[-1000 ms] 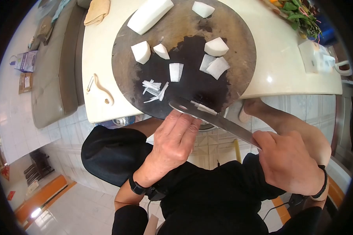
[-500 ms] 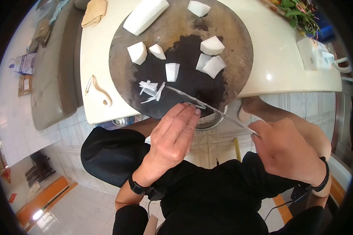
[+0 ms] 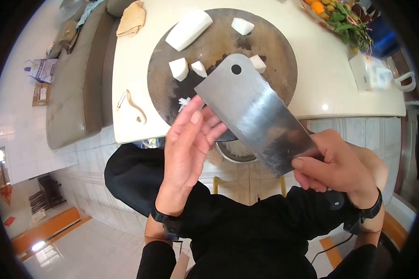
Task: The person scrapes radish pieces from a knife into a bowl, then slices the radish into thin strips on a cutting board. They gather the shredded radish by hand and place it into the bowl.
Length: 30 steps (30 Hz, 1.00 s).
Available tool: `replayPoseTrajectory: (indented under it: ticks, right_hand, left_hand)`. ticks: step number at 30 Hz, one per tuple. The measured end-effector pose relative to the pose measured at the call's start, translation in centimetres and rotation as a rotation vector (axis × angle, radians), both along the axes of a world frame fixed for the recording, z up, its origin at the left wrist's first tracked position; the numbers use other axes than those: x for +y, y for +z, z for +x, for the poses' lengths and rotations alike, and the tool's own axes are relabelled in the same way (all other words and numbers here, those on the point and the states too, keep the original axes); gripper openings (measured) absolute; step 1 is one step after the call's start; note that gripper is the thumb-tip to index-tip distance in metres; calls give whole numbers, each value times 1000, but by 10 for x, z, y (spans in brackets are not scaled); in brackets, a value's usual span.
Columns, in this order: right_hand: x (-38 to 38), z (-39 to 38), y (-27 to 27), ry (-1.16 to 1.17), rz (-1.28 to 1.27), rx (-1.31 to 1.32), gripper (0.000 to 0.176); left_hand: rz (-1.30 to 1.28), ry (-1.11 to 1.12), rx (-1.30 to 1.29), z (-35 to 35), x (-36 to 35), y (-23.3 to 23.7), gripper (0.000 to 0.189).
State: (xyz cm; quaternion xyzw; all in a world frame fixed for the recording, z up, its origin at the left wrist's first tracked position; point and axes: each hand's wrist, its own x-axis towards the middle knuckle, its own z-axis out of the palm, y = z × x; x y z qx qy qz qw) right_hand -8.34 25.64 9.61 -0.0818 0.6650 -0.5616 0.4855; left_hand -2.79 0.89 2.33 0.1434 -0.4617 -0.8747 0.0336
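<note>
My right hand (image 3: 335,162) grips a cleaver (image 3: 256,116), its broad face turned up toward me over the round cutting board (image 3: 281,46). My left hand (image 3: 186,149) is open, palm turned up, fingertips right at the blade's left edge. On the board lie a large peeled white radish piece (image 3: 189,30) and smaller chunks (image 3: 178,69). Another chunk (image 3: 242,26) sits near the far rim. Thin white strips (image 3: 184,103) show just beyond my left fingers. The blade covers much of the board's middle and part of a further chunk (image 3: 258,64).
Left of the board are a peeler (image 3: 134,107) and a folded cloth (image 3: 131,18). Below the table edge stands a metal bowl (image 3: 237,160). Fruit and greens (image 3: 344,23), a white box (image 3: 368,72) and a mug (image 3: 405,82) occupy the right side.
The cleaver has been raised off the board and turned from edge-on to flat. My left hand has let go of the slices by the blade, rolled palm up and opened.
</note>
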Motion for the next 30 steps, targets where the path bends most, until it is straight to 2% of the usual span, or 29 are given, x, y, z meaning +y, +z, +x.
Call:
replayPoseTrajectory:
  ticks: [1,4,8,9,11,12,14,15,16,18,23,28,30]
  right_hand:
    - [-1,-1,-1,13,-24,-57,15]
    - [-1,-1,-7,44,-55,-67,19]
    - [1,0,-5,41,-58,-14,22]
    - [2,1,-1,-20,-40,-8,22]
    - [5,0,1,-84,-25,0,22]
    - [8,-2,0,-95,-26,26,22]
    - [9,-5,-2,-117,-32,54,22]
    - [5,-6,-3,-159,-36,103,22]
    - [3,-6,-6,-200,-40,151,22]
    - [6,-9,-15,-187,-50,163,23]
    - [8,-8,-15,-210,-65,156,24]
    - [13,-7,-15,-191,-52,205,24]
    - [13,-6,-14,-199,-53,204,24]
  left_hand:
    - [267,-123,-49,-1,-2,4,28]
    - [321,-206,-98,-2,-9,-4,24]
    - [156,-161,-86,0,-14,-12,21]
    - [152,-162,-83,-1,-13,-11,21]
    - [-245,-88,-19,-3,-12,-6,23]
    - [-248,-93,-16,-3,-13,-5,23]
    - [-849,7,118,-5,-18,-1,21]
    - [-1067,13,91,-8,-21,3,21]
    - [-1071,8,95,-10,-25,3,21]
    - [-1398,2,140,-13,-33,-3,22]
    - [-1253,41,95,-12,-32,0,22]
    - [-1363,89,269,-13,-27,2,25]
    - [-1426,34,354,-13,-21,2,24]
